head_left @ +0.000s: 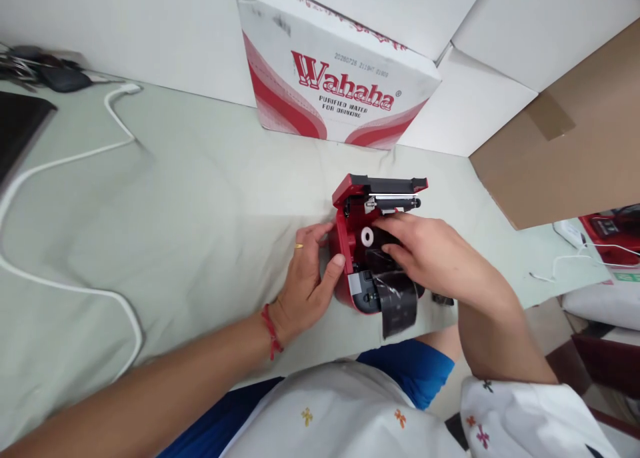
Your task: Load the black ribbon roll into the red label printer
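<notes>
In the head view, take the red device (341, 248) as your landmark: it sits on the pale green cloth (200, 178) in front of your body, with its lid (393, 186) raised on the far side. Your left hand (303, 295) is at its left wall, thumb at the upper edge and fingers against the outside. That thumb and those fingers are apart, not closed together.

Your right hand (437, 255) comes in from the device's right side, and its thumb and forefinger reach into the open middle, also apart at the tips you can see. Whether they pinch the dark material there, you cannot tell; the hand hides part of it.

The relation that counts is between those fingers and the black strip (400, 305). Its long axis runs from inside the device, over the near edge, and hangs toward your body. The right fingers point across that line from the right, just beside its inner end, so your right hand is the nearer one. The white ring (363, 237) faces them from the device's left inner side, and the dark roller (393, 204) lies beyond them, under the lid.

Beyond the device stands the white and red carton (350, 61), well apart from both hands.
</notes>
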A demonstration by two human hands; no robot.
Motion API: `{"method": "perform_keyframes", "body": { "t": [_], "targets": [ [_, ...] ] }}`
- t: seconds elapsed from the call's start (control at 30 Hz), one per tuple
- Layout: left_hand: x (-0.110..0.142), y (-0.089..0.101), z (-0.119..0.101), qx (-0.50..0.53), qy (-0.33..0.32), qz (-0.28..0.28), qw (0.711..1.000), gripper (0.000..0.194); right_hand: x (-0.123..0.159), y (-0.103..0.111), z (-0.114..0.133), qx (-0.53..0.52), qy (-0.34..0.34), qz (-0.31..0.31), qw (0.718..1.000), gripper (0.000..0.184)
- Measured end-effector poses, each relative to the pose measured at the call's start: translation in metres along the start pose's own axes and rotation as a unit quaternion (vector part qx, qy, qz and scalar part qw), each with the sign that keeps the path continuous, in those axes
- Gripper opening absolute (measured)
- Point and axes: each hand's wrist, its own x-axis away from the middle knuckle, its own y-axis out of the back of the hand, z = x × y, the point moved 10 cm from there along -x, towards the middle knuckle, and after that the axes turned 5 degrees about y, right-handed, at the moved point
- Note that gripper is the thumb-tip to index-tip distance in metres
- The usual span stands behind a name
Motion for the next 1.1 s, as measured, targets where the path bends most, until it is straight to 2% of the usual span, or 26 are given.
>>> {"method": "perform_keyframes", "body": {
  "t": [0.07,0.13,0.2,0.33,0.4,0.47,0.5,0.57,0.63,0.7,0.77,0.83,0.9,1.03,1.1],
  "targets": [
    [0.005,0.005,-0.019,-0.038,-0.089,-0.02,0.995,0.053,-0.013,-0.01,0.006,0.055,-0.023,0.023,0.998,0.044],
    [0.016,0.005,-0.041,-0.067,-0.202,-0.022,0.977,0.063,-0.022,-0.017,0.01,0.089,-0.027,0.044,0.995,0.042],
    [0.028,0.001,-0.056,-0.084,-0.284,-0.009,0.955,0.071,-0.031,-0.022,0.011,0.102,-0.028,0.064,0.992,0.04],
    [0.037,-0.01,-0.063,-0.132,-0.321,0.013,0.938,0.065,-0.034,-0.025,0.007,0.091,-0.033,0.067,0.993,0.036],
    [0.038,-0.015,-0.063,-0.15,-0.325,0.023,0.933,0.057,-0.021,-0.018,0.015,0.042,0.006,0.034,0.999,0.035],
    [0.039,-0.016,-0.065,-0.152,-0.329,0.019,0.932,0.051,0.0,0.001,0.025,-0.044,0.061,-0.05,0.996,0.033],
    [0.039,-0.015,-0.066,-0.15,-0.332,0.015,0.931,0.048,0.013,0.017,0.023,-0.087,0.07,-0.119,0.987,0.03],
    [0.039,-0.014,-0.068,-0.146,-0.337,0.01,0.93,0.044,0.038,0.049,0.003,-0.143,0.027,-0.286,0.947,0.027],
    [0.039,-0.014,-0.068,-0.144,-0.334,0.016,0.931,0.042,0.052,0.063,-0.026,-0.157,-0.046,-0.414,0.895,0.032],
    [0.038,-0.015,-0.066,-0.14,-0.322,0.025,0.936,0.044,0.041,0.054,-0.048,-0.174,-0.074,-0.445,0.875,0.042],
    [0.038,-0.016,-0.063,-0.137,-0.314,0.03,0.939,0.045,0.014,0.032,-0.062,-0.224,-0.066,-0.407,0.883,0.052],
    [0.039,-0.015,-0.061,-0.136,-0.314,0.026,0.939,0.047,0.0,0.009,-0.069,-0.263,-0.06,-0.379,0.886,0.06],
    [0.04,-0.011,-0.06,-0.126,-0.323,0.008,0.938,0.051,0.006,-0.007,-0.07,-0.272,-0.056,-0.385,0.88,0.065],
    [0.034,0.007,-0.055,-0.113,-0.32,-0.058,0.939,0.063,0.047,-0.03,-0.062,-0.223,-0.045,-0.407,0.885,0.084],
    [0.028,0.009,-0.054,-0.116,-0.318,-0.052,0.939,0.07,0.061,-0.043,-0.057,-0.221,-0.025,-0.396,0.891,0.087]
  ]
}}
